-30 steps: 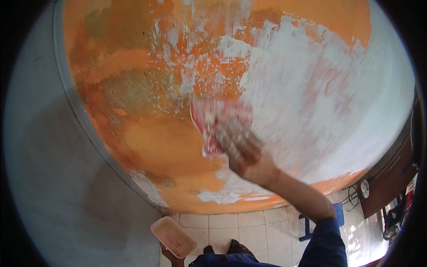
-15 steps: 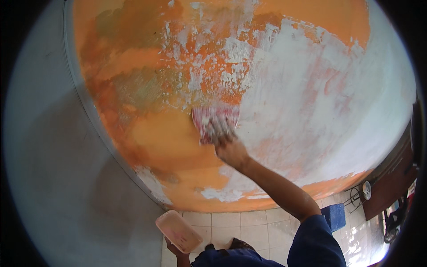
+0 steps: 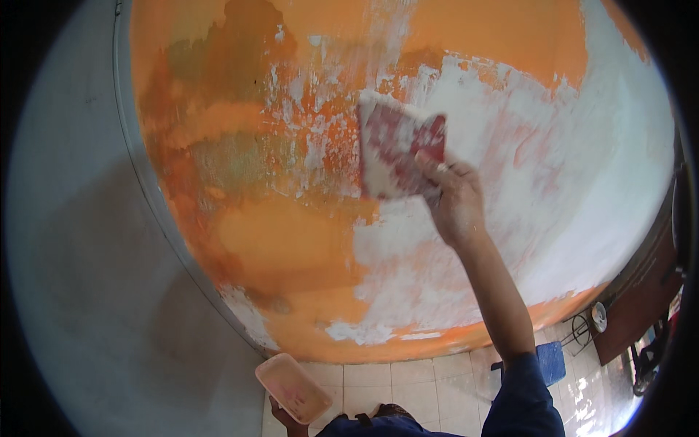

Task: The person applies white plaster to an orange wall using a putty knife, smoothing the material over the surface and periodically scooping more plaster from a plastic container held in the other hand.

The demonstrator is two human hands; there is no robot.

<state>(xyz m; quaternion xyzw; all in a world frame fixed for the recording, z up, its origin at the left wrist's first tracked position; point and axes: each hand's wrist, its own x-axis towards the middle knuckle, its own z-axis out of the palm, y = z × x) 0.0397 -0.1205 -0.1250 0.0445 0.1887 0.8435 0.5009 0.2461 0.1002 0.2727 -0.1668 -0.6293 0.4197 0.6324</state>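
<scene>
My right hand [image 3: 459, 193] is closed on a wide red putty knife [image 3: 397, 149] smeared with white putty. The blade is in front of the wall [image 3: 262, 240], at the border between bare orange paint and the white-coated area [image 3: 466, 269]; blur hides whether it touches. Low at the left, my left hand [image 3: 282, 414] grips the edge of a shallow pinkish plastic tub [image 3: 295, 386] with a little pink and white residue inside. Most of the left fingers are hidden beneath the tub.
A grey side wall [image 3: 80, 240] meets the orange wall at the left. Light tiles [image 3: 368, 375] cover the floor below. To the lower right are a blue stool-like object [image 3: 551, 363], a thin metal stand [image 3: 580, 331] and a brown panel [image 3: 633, 313].
My right hand has moved up and to the right with the putty knife, which is now turned with its broad face showing. The tub in my left hand has hardly moved.
</scene>
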